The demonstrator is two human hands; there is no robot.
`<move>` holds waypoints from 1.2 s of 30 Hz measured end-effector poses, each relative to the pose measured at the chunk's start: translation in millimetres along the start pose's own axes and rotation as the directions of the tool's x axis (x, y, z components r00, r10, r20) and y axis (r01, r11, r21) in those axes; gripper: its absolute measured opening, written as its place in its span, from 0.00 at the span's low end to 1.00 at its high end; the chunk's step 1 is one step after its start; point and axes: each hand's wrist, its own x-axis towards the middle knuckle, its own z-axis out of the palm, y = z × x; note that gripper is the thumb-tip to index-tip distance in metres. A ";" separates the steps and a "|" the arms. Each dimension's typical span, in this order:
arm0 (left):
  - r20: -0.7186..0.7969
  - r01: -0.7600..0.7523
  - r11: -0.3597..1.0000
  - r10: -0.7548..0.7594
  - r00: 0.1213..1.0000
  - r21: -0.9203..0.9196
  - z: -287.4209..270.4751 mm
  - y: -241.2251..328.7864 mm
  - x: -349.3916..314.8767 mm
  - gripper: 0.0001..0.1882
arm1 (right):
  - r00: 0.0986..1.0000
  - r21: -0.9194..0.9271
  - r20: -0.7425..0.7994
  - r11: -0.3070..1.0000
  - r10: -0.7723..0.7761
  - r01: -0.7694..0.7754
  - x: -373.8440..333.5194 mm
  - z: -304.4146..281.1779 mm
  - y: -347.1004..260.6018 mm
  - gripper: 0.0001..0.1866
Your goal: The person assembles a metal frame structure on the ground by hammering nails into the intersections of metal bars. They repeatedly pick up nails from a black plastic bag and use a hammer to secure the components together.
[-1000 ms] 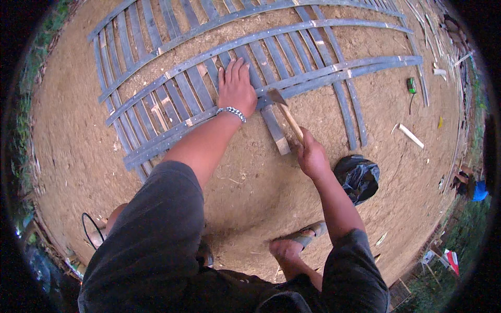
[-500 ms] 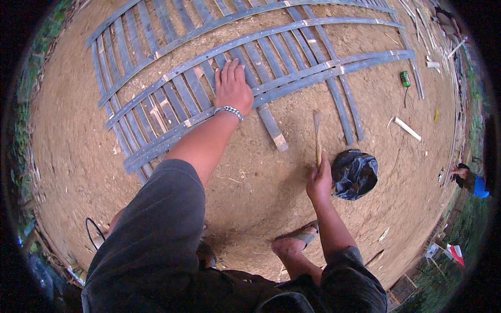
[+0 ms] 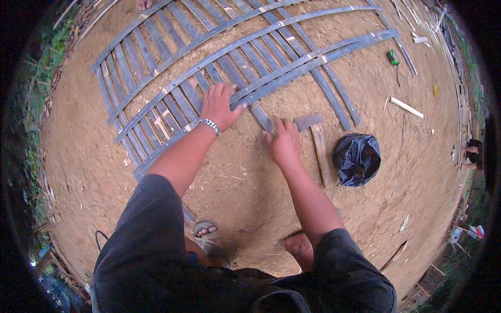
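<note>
A slatted panel of grey strips [image 3: 172,99] lies on the dirt, with long rails crossing many shorter slats. My left hand [image 3: 219,108] rests on its near double rail, fingers stretched and thumb apart. One slat [image 3: 260,116] sticks out past that rail toward me. My right hand [image 3: 284,140] is closed round the near end of this slat, thumb on one side and fingers on the other. Just right of that hand, a hatchet [image 3: 320,151] with a grey head and wooden handle lies on the ground.
A black plastic bag [image 3: 357,159] sits right of the hatchet. Farther right are a green tape measure [image 3: 393,57] and a pale stick [image 3: 407,107]. Loose strips [image 3: 417,21] lie at the far right. Another person's foot [image 3: 144,4] is at the panel's far edge.
My right hand has let go of the hatchet, now on the ground, and taken hold of the slat's end. My left hand has drawn back from the slats to the near rail.
</note>
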 end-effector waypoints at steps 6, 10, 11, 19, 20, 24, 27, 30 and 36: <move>0.247 -0.006 0.991 -0.027 0.969 0.132 -17.7 9.4 -8.4 0.39 | 0.998 -0.050 0.062 0.998 -0.019 0.022 4.9 13.9 5.1 0.25; 0.347 0.014 0.994 -0.050 0.937 0.106 -27.0 5.9 2.0 0.40 | 0.993 -0.039 0.109 0.998 -0.034 0.038 1.5 12.1 5.1 0.25; 0.356 0.021 0.993 -0.060 0.932 0.114 -29.2 7.3 3.0 0.40 | 0.992 -0.048 0.121 0.997 -0.047 0.053 1.5 9.6 6.1 0.24; 0.285 0.012 0.995 -0.040 0.958 0.099 -30.8 12.1 1.4 0.41 | 0.998 -0.080 0.037 0.996 -0.042 0.045 10.2 3.7 31.6 0.23; 0.301 0.013 0.995 -0.043 0.953 0.100 -30.3 12.1 2.3 0.41 | 0.999 -0.065 0.030 0.997 -0.041 0.043 13.5 4.0 31.8 0.22; 0.304 0.008 0.994 -0.040 0.952 0.106 -25.2 10.7 4.0 0.41 | 0.998 -0.051 0.019 0.997 -0.056 0.057 23.1 6.9 33.3 0.22; 0.315 0.011 0.995 -0.042 0.948 0.099 -22.9 5.9 3.0 0.39 | 0.998 -0.047 0.017 0.997 -0.056 0.057 26.3 8.6 33.2 0.21; 0.328 0.022 0.995 -0.053 0.943 0.097 -23.1 6.0 3.5 0.38 | 0.999 -0.048 0.026 0.998 -0.029 0.031 24.7 5.6 30.0 0.21; 0.343 0.032 0.996 -0.059 0.938 0.084 -27.2 10.0 9.1 0.36 | 0.998 -0.060 0.065 0.998 0.014 -0.010 25.0 1.7 31.7 0.21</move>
